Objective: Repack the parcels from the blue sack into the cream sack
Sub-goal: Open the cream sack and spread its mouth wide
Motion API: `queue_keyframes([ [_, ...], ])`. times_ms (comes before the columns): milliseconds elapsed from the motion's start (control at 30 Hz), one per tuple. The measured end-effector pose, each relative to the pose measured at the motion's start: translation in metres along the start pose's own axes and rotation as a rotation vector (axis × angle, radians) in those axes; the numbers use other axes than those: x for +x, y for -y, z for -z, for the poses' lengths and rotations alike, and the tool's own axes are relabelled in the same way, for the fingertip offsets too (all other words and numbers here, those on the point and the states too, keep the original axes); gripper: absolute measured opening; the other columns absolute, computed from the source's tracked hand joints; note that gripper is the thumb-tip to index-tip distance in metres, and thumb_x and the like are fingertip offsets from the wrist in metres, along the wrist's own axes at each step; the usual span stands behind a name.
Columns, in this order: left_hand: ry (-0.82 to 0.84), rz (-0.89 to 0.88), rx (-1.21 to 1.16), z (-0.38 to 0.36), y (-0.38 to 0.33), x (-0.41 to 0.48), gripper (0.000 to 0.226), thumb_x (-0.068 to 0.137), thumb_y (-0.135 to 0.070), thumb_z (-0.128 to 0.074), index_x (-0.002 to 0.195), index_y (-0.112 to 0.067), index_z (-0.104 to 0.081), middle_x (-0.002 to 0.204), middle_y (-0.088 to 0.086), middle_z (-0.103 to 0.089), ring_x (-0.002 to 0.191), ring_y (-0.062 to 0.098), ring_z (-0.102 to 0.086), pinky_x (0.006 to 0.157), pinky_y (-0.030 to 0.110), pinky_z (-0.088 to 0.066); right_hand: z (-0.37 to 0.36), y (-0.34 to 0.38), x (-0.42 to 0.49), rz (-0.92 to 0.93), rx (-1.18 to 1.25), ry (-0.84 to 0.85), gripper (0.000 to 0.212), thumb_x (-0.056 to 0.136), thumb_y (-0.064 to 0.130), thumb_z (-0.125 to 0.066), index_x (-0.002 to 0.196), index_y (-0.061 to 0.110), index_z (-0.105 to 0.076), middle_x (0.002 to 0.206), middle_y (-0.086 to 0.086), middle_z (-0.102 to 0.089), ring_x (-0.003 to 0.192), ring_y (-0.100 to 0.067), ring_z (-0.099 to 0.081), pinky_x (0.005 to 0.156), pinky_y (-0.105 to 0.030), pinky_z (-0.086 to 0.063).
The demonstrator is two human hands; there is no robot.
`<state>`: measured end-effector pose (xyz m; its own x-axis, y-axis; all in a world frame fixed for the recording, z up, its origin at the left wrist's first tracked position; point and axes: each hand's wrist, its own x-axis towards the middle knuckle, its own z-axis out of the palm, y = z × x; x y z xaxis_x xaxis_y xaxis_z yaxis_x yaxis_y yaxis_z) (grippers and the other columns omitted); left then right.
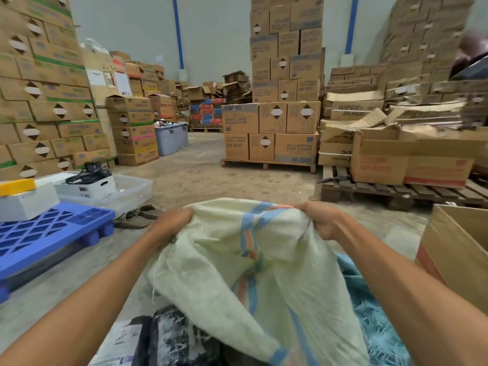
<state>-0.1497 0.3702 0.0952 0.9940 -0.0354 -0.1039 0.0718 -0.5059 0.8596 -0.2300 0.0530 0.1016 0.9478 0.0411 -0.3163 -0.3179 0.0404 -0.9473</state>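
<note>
parcels (169, 336) in dark and pale plastic wrap lay nearest, at the bottom edge on the floor, partly under the hanging cloth of the cream sack (237, 262). just to the right of them a patch of the blue sack (375, 323) showed, frayed and crumpled, beneath the cream one and behind the right forearm. the cream sack, with its blue and orange stripe, was held up off the floor by its top edge — the left hand (173, 220) had its grip clamped on a bunched fold at one side, the right hand (320, 219) clamped on the fabric at the other side, the edge stretched between them. to the right stood an open cardboard box (459, 249), near the sack. to the left a blue plastic pallet (50, 233) lay on the concrete floor (200, 178), a pair of sandals (137, 217) just beside it. further off, a wooden pallet (269, 163) carried stacked cartons (272, 128) — more cartons lined the walls.
</note>
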Motion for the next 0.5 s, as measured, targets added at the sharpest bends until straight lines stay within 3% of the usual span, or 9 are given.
queue_keyframes([
  [67,-0.124,-0.05,0.243,0.001,0.011,0.006,0.018,0.079,-0.028,-0.049,0.066,-0.015,-0.051,0.069,0.008,-0.057,0.065,0.024,-0.054,0.058,0.03,-0.035,0.003,0.0,0.001,0.076,0.0,-0.029,0.03,0.099,0.036,-0.055,0.124,0.021,-0.063,0.123,-0.013,-0.065,0.113,-0.035,-0.063,0.102,-0.054,-0.048],
  [167,-0.147,-0.016,0.2,0.005,0.012,0.022,0.013,0.075,-0.022,-0.049,0.068,-0.011,-0.053,0.07,0.012,-0.056,0.064,0.025,-0.053,0.057,0.03,-0.036,-0.002,0.003,-0.001,0.22,-0.128,0.079,0.043,0.087,0.041,-0.072,0.128,0.041,-0.06,0.132,0.0,-0.057,0.119,-0.031,-0.06,0.09,-0.048,-0.057],
  [233,-0.084,-0.013,0.093,0.007,0.002,0.021,0.014,0.073,-0.02,-0.047,0.066,-0.009,-0.053,0.064,0.013,-0.056,0.057,0.024,-0.053,0.054,0.031,-0.036,-0.007,0.003,-0.002,0.188,-0.429,0.117,0.042,0.082,0.036,-0.078,0.122,0.039,-0.068,0.128,0.005,-0.063,0.115,-0.024,-0.063,0.084,-0.038,-0.058],
  [300,0.026,0.012,-0.008,0.014,-0.006,0.008,0.024,0.079,-0.007,-0.042,0.055,-0.012,-0.042,0.049,0.008,-0.045,0.04,0.02,-0.042,0.043,0.022,-0.032,-0.011,0.004,0.006,0.186,-0.88,-0.002,0.04,0.07,0.039,-0.088,0.107,0.039,-0.075,0.115,0.008,-0.068,0.105,-0.018,-0.065,0.084,-0.033,-0.057],
  [367,0.176,0.058,-0.035,0.021,-0.009,0.001,0.032,0.08,0.0,-0.036,0.052,-0.016,-0.034,0.047,0.003,-0.034,0.034,0.017,-0.032,0.04,0.016,-0.026,-0.01,0.002,0.014,0.216,-1.102,-0.15,0.026,0.07,0.037,-0.087,0.095,0.038,-0.077,0.1,0.006,-0.072,0.097,-0.018,-0.066,0.083,-0.032,-0.056],
  [433,0.246,0.095,-0.01,0.026,-0.006,-0.002,0.024,0.075,-0.002,-0.036,0.056,-0.016,-0.033,0.05,0.002,-0.033,0.036,0.018,-0.032,0.042,0.018,-0.026,-0.005,0.004,0.011,0.231,-1.044,-0.229,0.017,0.08,0.037,-0.08,0.096,0.032,-0.08,0.095,-0.001,-0.076,0.094,-0.023,-0.068,0.083,-0.037,-0.055],
  [500,0.234,0.103,0.016,0.028,0.003,-0.001,0.014,0.073,-0.006,-0.041,0.06,-0.013,-0.039,0.052,0.005,-0.039,0.04,0.019,-0.037,0.042,0.019,-0.028,0.001,0.01,0.001,0.152,-0.862,-0.245,0.023,0.088,0.037,-0.073,0.096,0.017,-0.08,0.097,-0.012,-0.076,0.087,-0.025,-0.07,0.082,-0.042,-0.058],
])
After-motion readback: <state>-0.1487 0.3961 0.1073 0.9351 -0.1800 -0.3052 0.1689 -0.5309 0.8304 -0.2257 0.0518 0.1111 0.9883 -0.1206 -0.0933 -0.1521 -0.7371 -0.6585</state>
